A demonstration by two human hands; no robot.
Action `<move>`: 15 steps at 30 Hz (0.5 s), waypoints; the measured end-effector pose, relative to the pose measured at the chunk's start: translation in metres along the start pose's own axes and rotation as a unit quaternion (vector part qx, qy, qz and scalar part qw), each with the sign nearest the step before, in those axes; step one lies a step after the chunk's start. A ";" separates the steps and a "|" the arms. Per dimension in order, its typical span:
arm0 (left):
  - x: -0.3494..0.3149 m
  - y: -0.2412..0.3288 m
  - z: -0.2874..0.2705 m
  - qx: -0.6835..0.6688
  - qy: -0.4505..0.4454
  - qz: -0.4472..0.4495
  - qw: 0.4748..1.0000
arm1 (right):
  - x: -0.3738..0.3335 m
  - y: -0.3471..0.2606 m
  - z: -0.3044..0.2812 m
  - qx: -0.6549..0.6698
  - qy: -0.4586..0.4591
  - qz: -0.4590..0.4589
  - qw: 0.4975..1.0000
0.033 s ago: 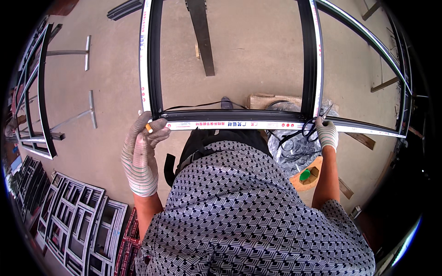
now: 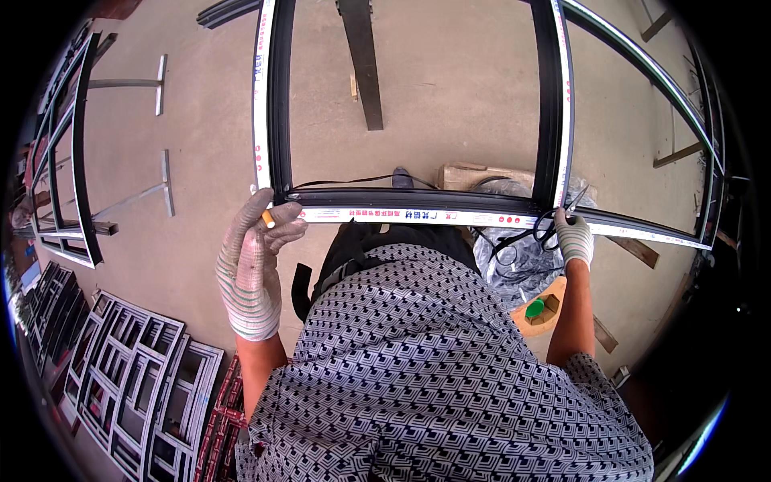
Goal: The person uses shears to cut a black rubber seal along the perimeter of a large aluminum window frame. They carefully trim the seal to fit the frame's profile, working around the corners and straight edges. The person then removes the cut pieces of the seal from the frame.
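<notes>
A large window frame (image 2: 474,218) of black profile with white printed film lies in front of my body. My left hand (image 2: 255,261), in a striped knit glove, is at its near left corner, the fingertips against the profile. A cigarette (image 2: 269,218) with an orange end is pinched between its fingers. My right hand (image 2: 575,239), gloved too, grips black-handled scissors (image 2: 546,231) by the near bar, right of the upright; their blades point away from me. A thin black strip (image 2: 353,181) runs loosely along the inside of the near bar. Black strip also hangs beneath the scissors.
Under the frame sit clear plastic wrapping (image 2: 518,269) and a wooden stool (image 2: 554,315) with a green cap (image 2: 536,307). A dark metal bar (image 2: 365,72) stands beyond. Stacked grey frames (image 2: 144,377) lean at lower left, and another frame (image 2: 78,161) stands at far left.
The whole view has shifted slightly, so the frame sits a little further right and higher. Both hands keep their places on it, with the cigarette and scissors still held.
</notes>
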State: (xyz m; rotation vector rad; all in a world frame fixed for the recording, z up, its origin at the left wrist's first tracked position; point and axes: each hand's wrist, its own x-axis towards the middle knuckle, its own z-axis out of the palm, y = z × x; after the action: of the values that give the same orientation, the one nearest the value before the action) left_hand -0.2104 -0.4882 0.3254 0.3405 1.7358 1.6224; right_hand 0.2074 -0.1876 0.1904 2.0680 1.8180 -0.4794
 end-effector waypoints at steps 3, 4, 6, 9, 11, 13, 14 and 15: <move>-0.005 0.015 -0.001 -0.021 -0.023 0.024 0.999 | -0.003 -0.006 0.011 -0.004 -0.018 0.000 1.000; -0.006 0.017 -0.001 -0.030 -0.043 0.038 0.998 | -0.005 -0.010 0.011 -0.002 -0.012 0.003 1.000; -0.013 0.020 0.000 -0.012 -0.068 0.044 0.997 | -0.004 -0.015 0.010 -0.015 -0.016 0.029 0.999; -0.026 0.028 0.015 0.003 -0.098 0.041 0.994 | 0.005 -0.010 0.014 -0.015 -0.003 0.002 1.000; -0.025 0.028 0.016 0.011 -0.119 0.042 0.992 | 0.000 -0.016 0.009 -0.005 -0.011 0.021 1.000; -0.026 0.026 0.016 0.027 -0.128 0.035 0.991 | -0.002 -0.016 0.009 0.027 0.011 0.033 0.999; -0.027 0.026 0.018 0.026 -0.130 0.033 0.991 | 0.000 -0.013 0.011 0.042 0.019 0.033 0.998; -0.027 0.026 0.022 0.024 -0.130 0.031 0.991 | 0.002 -0.007 0.014 0.061 0.036 0.029 0.997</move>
State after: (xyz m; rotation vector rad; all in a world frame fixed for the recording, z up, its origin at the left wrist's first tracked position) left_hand -0.1843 -0.4846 0.3600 0.6054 1.5814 1.5062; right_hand 0.2009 -0.1912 0.1772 2.2398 1.8038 -0.5201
